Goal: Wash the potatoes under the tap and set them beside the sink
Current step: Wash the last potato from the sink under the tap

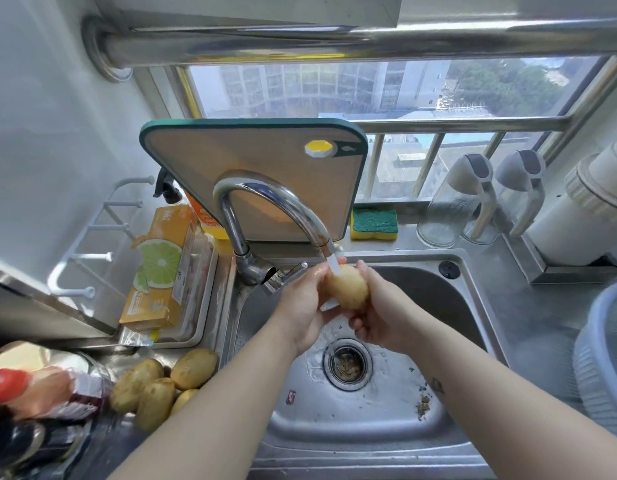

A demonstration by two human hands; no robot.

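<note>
A steel sink (pixel 355 424) is shown from above, with a cutting board (pixel 258 174) propped against the window behind it and a curved tap (pixel 265 192) swung over the basin. On the counter just left of the sink, four potatoes (pixel 154 386) are heaped together; whether they have been washed cannot be told from their skins. Over the basin, the left hand (pixel 300 306) and the right hand (pixel 383 313) are closed from either side round a single potato (pixel 348 287), fingers curled about it, and it is held directly under the stream of water (pixel 334 268). Scraps of debris are caught in the drain (pixel 347 363) below. The task is judged to be under way, not finished: this potato is being rinsed and is not yet set down beside the sink. If the heap is the unwashed stock, four more are left; if it is the washed pile, this one may be the last.
</note>
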